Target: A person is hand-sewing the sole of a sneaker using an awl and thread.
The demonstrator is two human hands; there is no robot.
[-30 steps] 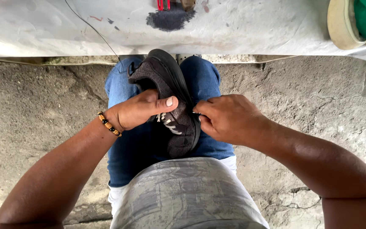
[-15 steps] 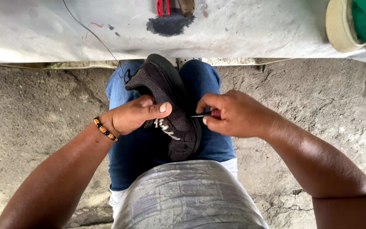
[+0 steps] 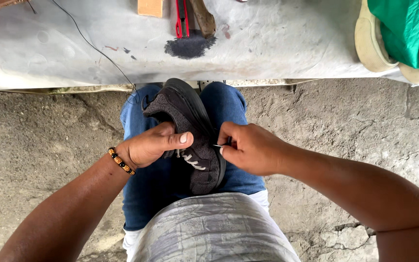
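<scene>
A black knit shoe (image 3: 190,126) with white laces lies on my lap, heel pointing away from me, resting on my blue jeans (image 3: 229,104). My left hand (image 3: 153,145), with a beaded bracelet (image 3: 120,160) at the wrist, grips the shoe's upper, thumb pressed across it. My right hand (image 3: 248,148) is at the shoe's right edge, near the sole, fingers pinched on a thin metal needle (image 3: 217,145) whose tip touches the shoe. A thin dark thread (image 3: 98,51) runs from the shoe's heel up over the white-covered bench.
A bench with a stained white cover (image 3: 277,48) spans the top. On it lie a red-handled tool (image 3: 181,19), a wooden-handled tool (image 3: 203,19), a wooden block (image 3: 150,7) and a pale shoe (image 3: 372,41) with green cloth (image 3: 408,29). Cracked concrete floor (image 3: 345,121) lies either side.
My right hand has drawn slightly away from the shoe's edge, so the needle shows between fingers and shoe. The view has tilted a little; the left hand keeps its grip.
</scene>
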